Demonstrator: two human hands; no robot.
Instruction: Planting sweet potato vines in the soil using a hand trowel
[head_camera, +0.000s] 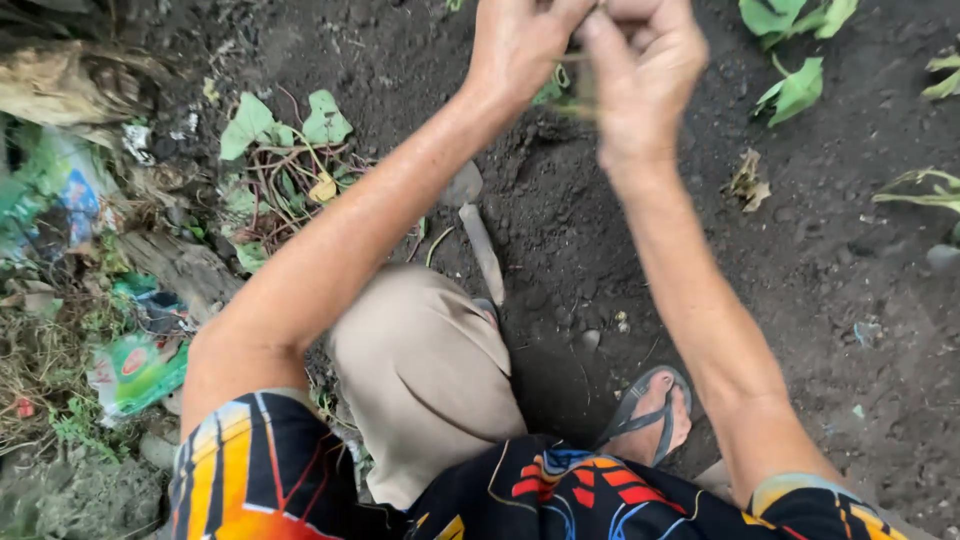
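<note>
My left hand (520, 45) and my right hand (645, 70) are raised close together at the top of the head view, above dark bare soil (560, 220). Both have their fingers closed, and a thin green plant piece (582, 95) hangs blurred between them; the fingertips run past the top edge, so the exact hold is hidden. Below the hands a stick-like tool handle (482, 250) lies on the soil. My knee in beige shorts (425, 370) and my foot in a grey sandal (655, 410) are underneath.
Green leafy vines with reddish stems (285, 150) lie at the left. Plastic wrappers and litter (135, 370) sit among dry grass at the far left. More green leaves (795, 90) lie at the top right, a dry leaf (745, 182) beside them.
</note>
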